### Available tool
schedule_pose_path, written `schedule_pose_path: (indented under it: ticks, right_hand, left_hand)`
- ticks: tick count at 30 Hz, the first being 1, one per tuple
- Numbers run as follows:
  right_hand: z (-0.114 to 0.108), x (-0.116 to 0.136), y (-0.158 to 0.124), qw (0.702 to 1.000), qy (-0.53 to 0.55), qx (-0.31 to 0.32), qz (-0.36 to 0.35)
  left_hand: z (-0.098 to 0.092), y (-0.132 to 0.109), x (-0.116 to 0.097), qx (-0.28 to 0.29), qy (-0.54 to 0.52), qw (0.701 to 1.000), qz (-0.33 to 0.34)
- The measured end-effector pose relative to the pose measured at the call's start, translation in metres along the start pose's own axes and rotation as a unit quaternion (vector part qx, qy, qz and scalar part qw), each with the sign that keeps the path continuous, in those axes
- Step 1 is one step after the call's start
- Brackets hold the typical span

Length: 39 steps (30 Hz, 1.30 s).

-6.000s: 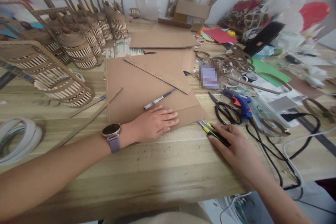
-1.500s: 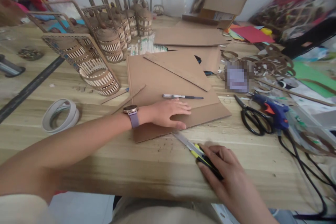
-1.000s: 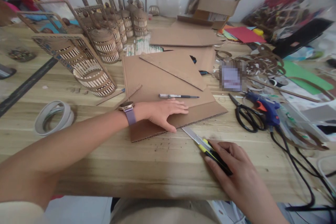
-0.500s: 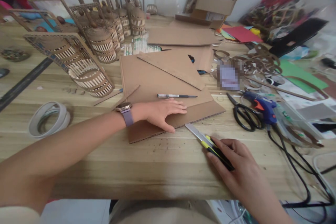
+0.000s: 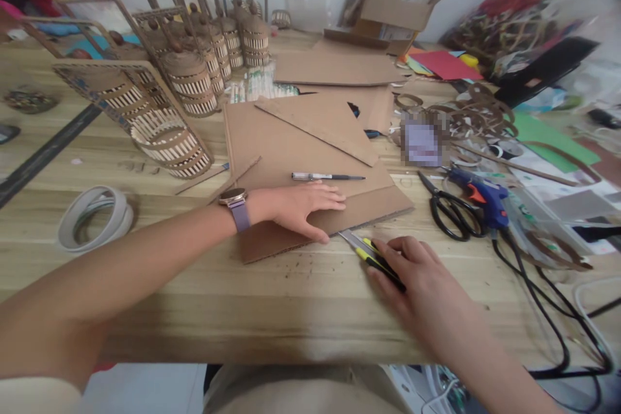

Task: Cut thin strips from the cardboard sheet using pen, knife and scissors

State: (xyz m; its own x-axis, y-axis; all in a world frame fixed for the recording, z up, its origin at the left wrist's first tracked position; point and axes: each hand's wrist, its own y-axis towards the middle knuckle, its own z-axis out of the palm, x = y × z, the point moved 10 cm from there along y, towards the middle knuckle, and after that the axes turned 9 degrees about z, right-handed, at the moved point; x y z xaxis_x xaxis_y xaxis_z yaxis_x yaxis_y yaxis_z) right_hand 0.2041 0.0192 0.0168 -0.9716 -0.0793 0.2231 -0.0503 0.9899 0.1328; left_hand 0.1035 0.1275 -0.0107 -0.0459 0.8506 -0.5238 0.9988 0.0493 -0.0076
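Observation:
My left hand (image 5: 305, 207) lies flat with fingers spread on a brown cardboard sheet (image 5: 281, 136), holding down its front part. A watch with a purple strap is on that wrist. In my right hand (image 5: 412, 278) is a yellow and black utility knife (image 5: 371, 255), its blade out. The blade tip meets the sheet's front edge, just right of my left thumb. A pen (image 5: 328, 176) lies on the sheet beyond my fingers. Farther back a triangular cardboard piece (image 5: 320, 129) rests on the same sheet.
Cardboard lanterns (image 5: 189, 81) with handles crowd the back left. Tape rolls (image 5: 94, 217) lie at left. On the right are black scissors (image 5: 451, 210), a blue glue gun (image 5: 488, 197) with its cord, and curled cardboard strips (image 5: 478, 110). An open box (image 5: 395, 10) stands behind.
My right hand has moved left and slightly forward with the utility knife, bringing the blade in against the cardboard's front edge. My left hand stays almost in place.

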Motion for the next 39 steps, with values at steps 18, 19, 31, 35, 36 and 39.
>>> schedule_pose_path:
  ticks: [18, 19, 31, 35, 36, 39]
  right_hand:
    - [0.005, 0.006, -0.001, 0.999, 0.047, -0.004, 0.017]
    - [0.005, 0.004, 0.000, 0.998, 0.059, 0.006, 0.017]
    - [0.012, 0.039, 0.014, 0.987, 0.134, 0.087, -0.023]
    - [0.019, 0.065, 0.010, 0.986, 0.130, 0.090, -0.058]
    - [0.020, 0.070, 0.009, 0.986, 0.127, 0.089, -0.064]
    - [0.023, 0.080, 0.008, 0.987, 0.119, 0.081, -0.073]
  left_hand:
    - [-0.019, -0.013, 0.000, -0.235, 0.012, 0.971, 0.053]
    - [-0.020, -0.013, 0.000, -0.233, 0.013, 0.971, 0.053]
    - [-0.018, -0.012, -0.001, -0.220, 0.023, 0.974, 0.048]
    - [-0.015, -0.010, -0.003, -0.201, 0.050, 0.977, 0.046]
    - [-0.013, -0.009, -0.004, -0.188, 0.065, 0.979, 0.046]
    - [-0.006, -0.006, -0.010, -0.133, 0.114, 0.984, 0.044]
